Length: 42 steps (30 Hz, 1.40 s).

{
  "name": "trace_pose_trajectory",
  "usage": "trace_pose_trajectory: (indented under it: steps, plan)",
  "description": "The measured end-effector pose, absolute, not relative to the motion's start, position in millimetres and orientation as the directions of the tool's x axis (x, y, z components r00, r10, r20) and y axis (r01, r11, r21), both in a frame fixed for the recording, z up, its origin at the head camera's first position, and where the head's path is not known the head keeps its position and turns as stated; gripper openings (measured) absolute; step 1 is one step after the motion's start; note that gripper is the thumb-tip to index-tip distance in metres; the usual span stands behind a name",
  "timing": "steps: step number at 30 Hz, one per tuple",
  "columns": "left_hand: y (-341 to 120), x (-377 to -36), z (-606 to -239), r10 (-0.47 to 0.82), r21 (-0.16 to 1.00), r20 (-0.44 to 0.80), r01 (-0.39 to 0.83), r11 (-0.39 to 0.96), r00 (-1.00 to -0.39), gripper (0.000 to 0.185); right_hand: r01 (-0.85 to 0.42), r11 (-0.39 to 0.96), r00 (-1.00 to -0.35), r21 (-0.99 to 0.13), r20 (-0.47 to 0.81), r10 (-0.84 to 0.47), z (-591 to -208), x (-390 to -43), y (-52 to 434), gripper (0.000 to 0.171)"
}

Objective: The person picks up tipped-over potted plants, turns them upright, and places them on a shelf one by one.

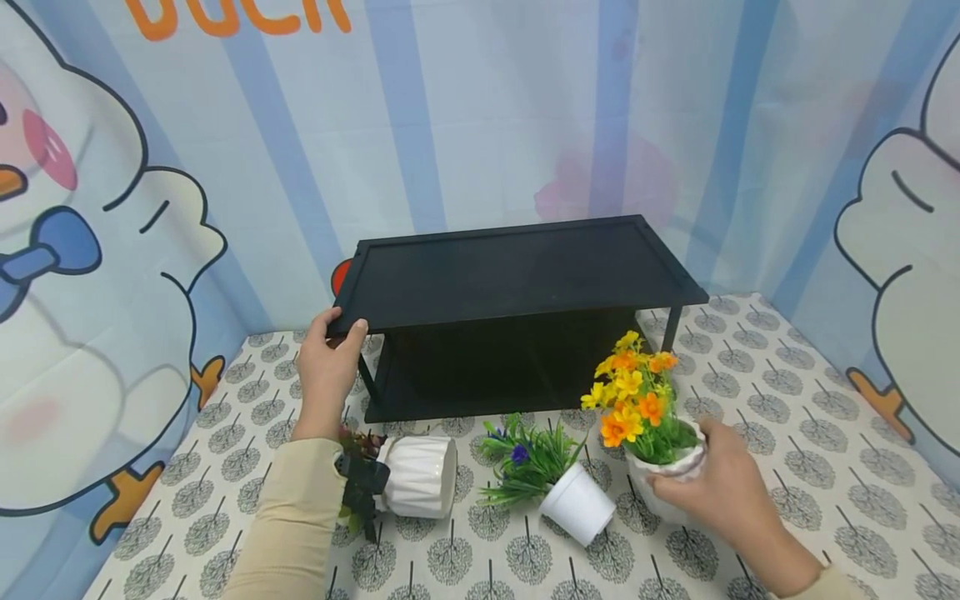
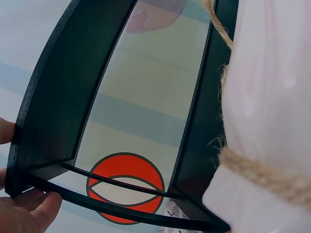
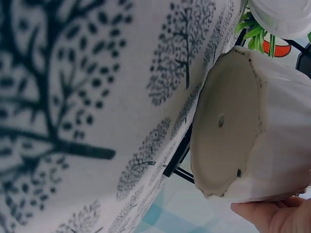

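The black two-tier shelf [image 1: 517, 283] is standing on the counter [image 1: 787, 417], its front-left corner being gripped by the left hand [image 1: 330, 358]. The right hand [image 1: 720, 492] is clasping the orange-flower pot [image 1: 660, 462] near the shelf's front, seemingly mid-pickup; lifting onto the shelf calls for keeping it upright.

Count:
- 1 black shelf [image 1: 517, 275], two tiers.
- 3 potted plants: ribbed pot [image 1: 417, 477] lying on its side, plain pot [image 1: 579, 505] tipped over with purple flower, orange-flower pot [image 1: 663, 467] upright.
- 2 hands: left hand [image 1: 328, 357], right hand [image 1: 722, 487].
- 1 tablecloth [image 1: 810, 467], tree print.
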<state>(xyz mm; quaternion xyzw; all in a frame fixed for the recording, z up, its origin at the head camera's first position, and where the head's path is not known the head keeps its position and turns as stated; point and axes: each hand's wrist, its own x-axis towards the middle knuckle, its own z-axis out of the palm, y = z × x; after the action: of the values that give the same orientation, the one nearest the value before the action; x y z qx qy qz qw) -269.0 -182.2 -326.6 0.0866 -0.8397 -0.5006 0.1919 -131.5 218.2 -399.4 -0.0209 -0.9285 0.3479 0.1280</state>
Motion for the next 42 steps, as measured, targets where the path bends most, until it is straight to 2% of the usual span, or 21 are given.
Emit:
trace_pose_trajectory:
  steps: [13, 22, 26, 35, 42]
  plan:
    - [-182, -268, -329, -0.35, 0.884, 0.215, 0.03, 0.466, -0.912, 0.055, -0.006, 0.785, -0.975, -0.619, 0.178, 0.133, -399, -126, 219, 0.099]
    - [-180, -270, -324, -0.345, 0.881, 0.23, 0.044, 0.472, -0.91, 0.056, 0.045, 0.83, -0.975, -0.556, 0.157, 0.158, -391, -123, 223, 0.099]
    - [-180, -271, -323, -0.345, 0.88, 0.232, 0.045, 0.473, -0.909, 0.056, 0.078, 0.843, -0.975, -0.532, 0.134, 0.175, -390, -123, 225, 0.103]
    - [-181, -269, -327, -0.342, 0.87, 0.247, 0.052, 0.491, -0.907, 0.055, 0.163, 0.774, -0.966, -0.612, 0.06, 0.252, -396, -115, 228, 0.104]
    - [-181, -269, -330, -0.348, 0.865, 0.255, 0.052, 0.499, -0.902, 0.055, 0.115, 0.762, -0.943, -0.638, 0.17, 0.285, -394, -114, 225, 0.1]
